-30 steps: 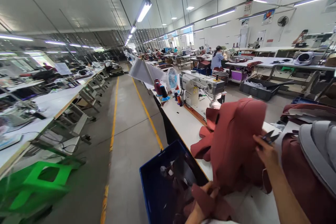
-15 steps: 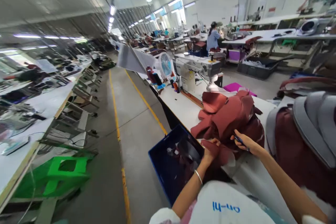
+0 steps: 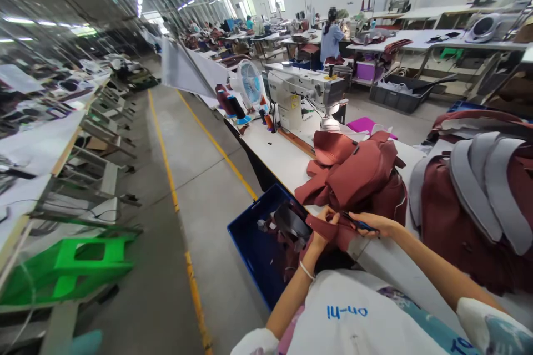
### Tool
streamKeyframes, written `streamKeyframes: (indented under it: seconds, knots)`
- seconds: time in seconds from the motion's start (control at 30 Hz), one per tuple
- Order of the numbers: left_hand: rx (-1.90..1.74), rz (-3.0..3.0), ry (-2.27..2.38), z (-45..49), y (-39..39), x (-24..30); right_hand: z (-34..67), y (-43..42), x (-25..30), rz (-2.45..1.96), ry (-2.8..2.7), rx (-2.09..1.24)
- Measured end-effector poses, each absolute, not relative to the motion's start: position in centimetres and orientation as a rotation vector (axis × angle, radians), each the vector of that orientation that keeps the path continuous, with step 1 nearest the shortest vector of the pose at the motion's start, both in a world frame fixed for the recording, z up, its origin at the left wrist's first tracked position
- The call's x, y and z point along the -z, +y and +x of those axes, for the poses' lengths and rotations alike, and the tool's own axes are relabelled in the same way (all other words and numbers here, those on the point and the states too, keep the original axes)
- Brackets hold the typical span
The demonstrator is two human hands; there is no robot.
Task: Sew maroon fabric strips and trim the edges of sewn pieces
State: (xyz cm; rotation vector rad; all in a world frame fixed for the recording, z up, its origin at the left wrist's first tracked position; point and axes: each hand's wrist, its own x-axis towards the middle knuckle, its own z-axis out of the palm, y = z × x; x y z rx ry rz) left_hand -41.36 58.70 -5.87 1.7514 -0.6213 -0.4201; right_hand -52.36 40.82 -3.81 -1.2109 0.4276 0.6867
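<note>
My left hand is closed on the edge of a reddish-brown fabric piece, just beside the blue bin. In my right hand is a pair of dark blue thread snips, with the tips pointing left at the fabric near my left fingers. Whether the blades touch the cloth is too small to tell. A heap of the same reddish-brown fabric lies on the white table just beyond both hands, partly under the sewing machine's lamp.
A sewing machine, a small fan and thread cones stand farther along the table. The blue bin holds scraps at the left. Grey-edged fabric pieces are stacked at right. A person sits beyond.
My right hand has moved closer to my left, bringing the snips to the held fabric; before, they were over the heap. The whole view has also shifted slightly.
</note>
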Motion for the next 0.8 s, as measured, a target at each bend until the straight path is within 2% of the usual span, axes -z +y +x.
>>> streamKeyframes:
  seconds: [0.17,0.37,0.67,0.8]
  knots:
    - [0.451,1.741,-0.656,-41.3,59.1,5.5,-50.9,41.5,4.5,-1.171,0.493,-0.672]
    - [0.463,1.736,-0.691,-42.1,59.3,4.6,-49.9,42.5,3.6,-1.277,0.448,-0.472]
    - [0.368,1.519,-0.443,-40.7,61.4,-1.1,-51.5,46.9,-2.7,-2.101,0.164,0.158]
    - [0.124,1.565,-0.348,-40.4,62.6,-4.3,-50.9,48.3,-6.2,-2.270,0.236,0.361]
